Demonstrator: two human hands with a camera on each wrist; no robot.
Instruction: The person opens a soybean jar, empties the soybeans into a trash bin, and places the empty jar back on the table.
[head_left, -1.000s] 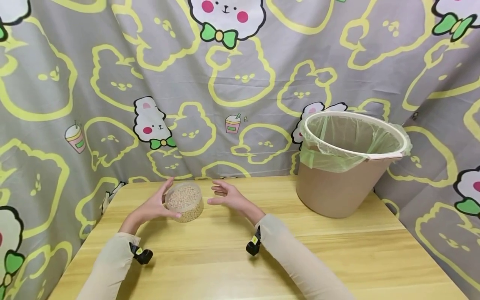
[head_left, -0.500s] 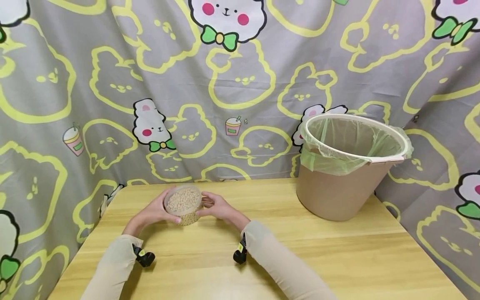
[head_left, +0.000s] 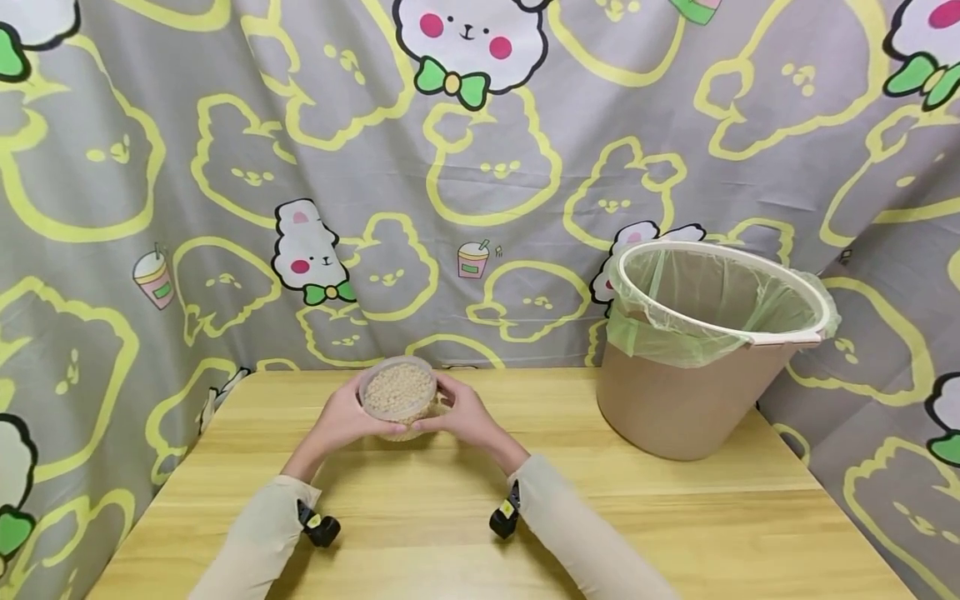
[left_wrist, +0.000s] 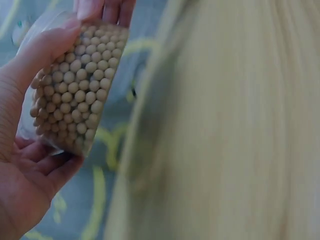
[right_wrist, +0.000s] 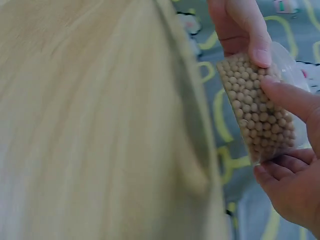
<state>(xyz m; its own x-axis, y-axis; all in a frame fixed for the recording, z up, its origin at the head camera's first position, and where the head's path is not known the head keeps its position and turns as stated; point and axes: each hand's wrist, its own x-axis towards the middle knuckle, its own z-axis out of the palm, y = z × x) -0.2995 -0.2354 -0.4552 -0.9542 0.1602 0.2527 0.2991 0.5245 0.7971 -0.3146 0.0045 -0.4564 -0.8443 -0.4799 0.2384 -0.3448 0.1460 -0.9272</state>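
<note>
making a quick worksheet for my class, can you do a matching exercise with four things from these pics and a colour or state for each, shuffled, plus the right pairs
1. tub
2. bin
3. liner
4. backdrop cloth

A. grey with yellow outlines
B. held between left hand and right hand
C. light brown
D. thin, pale green

Pairs: 1-B, 2-C, 3-D, 4-A

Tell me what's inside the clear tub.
Small round beige balls are inside the clear tub, visible through its side and from above. The tub's middle is hidden behind the outer balls.
</note>
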